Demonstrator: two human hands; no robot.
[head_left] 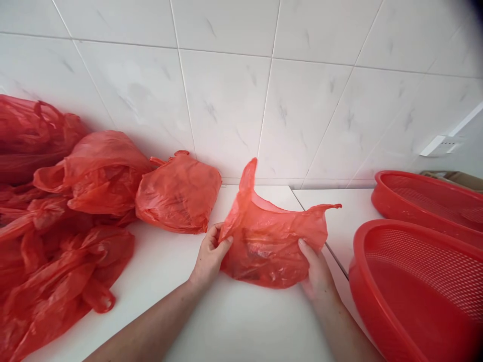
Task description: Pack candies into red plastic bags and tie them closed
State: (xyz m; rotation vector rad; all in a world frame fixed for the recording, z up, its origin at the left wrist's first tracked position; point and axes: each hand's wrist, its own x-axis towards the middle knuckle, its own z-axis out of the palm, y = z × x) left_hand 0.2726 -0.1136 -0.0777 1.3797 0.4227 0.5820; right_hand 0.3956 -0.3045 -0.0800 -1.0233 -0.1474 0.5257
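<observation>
Between my hands is a red plastic bag (275,246), its two handles sticking up and out at the top. Something darker shows dimly through the film, but I cannot make out what it is. At the bag's left side, my left hand (213,251) pinches the plastic between thumb and fingers. My right hand (317,269) grips the right side, thumb in front and fingers hidden behind. The bag's lower edge is at or just above the white table (226,327).
Filled red bags are heaped on the left (68,251), with one squarish bag (179,193) nearest the held one. Two red perforated plastic baskets (362,266) stand at the right. A tiled wall (226,110) rises behind the table, and a seam runs between two tabletops.
</observation>
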